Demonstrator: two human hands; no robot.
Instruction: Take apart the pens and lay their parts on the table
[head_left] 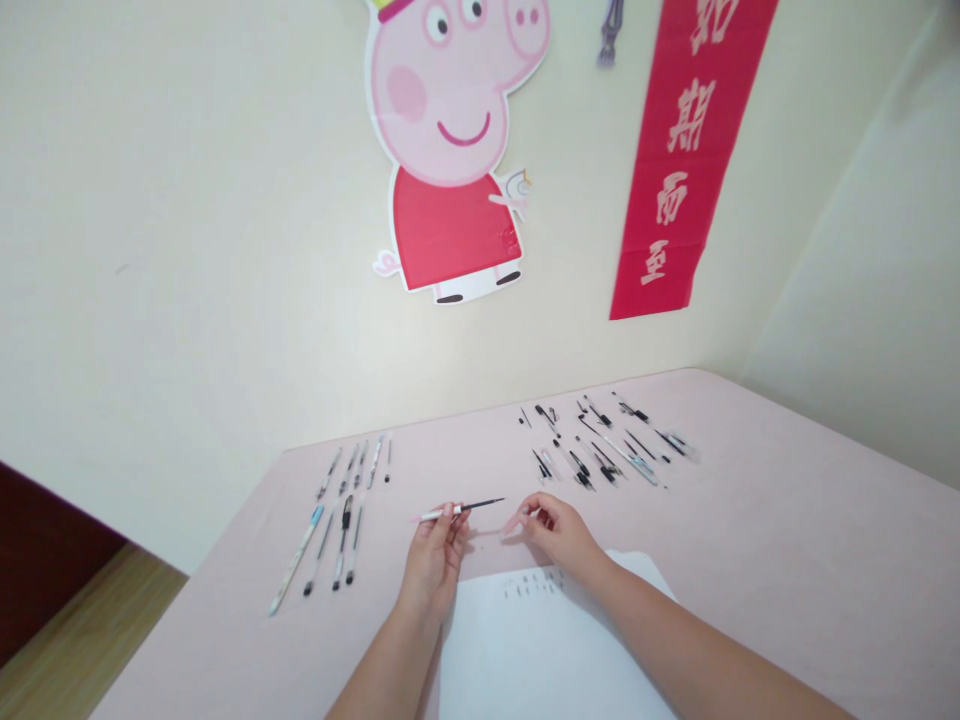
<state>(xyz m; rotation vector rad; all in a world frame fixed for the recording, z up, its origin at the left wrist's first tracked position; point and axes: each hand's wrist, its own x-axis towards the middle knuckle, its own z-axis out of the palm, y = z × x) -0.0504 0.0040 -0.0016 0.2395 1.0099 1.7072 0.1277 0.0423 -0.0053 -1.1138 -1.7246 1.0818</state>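
Observation:
My left hand (439, 548) is closed around a pen (439, 515) with a white and pink barrel. Its dark refill (484, 504) sticks out bare to the right, the tip near my right hand. Pinched in the fingers of my right hand (551, 525) is a small pinkish, see-through tube (512, 522), which looks like a pen's front barrel. The refill tip and the tube are apart. Below both hands lies a white sheet of paper (540, 650) with rows of small dark marks near its top edge, partly covered by my right forearm.
Several pens (347, 535) lie in two rows on the left of the pink table (247, 640). Loose pen parts, caps and refills (592, 455) are spread at the back right. A pig cutout (457, 225) and a red banner (675, 190) hang on the wall behind.

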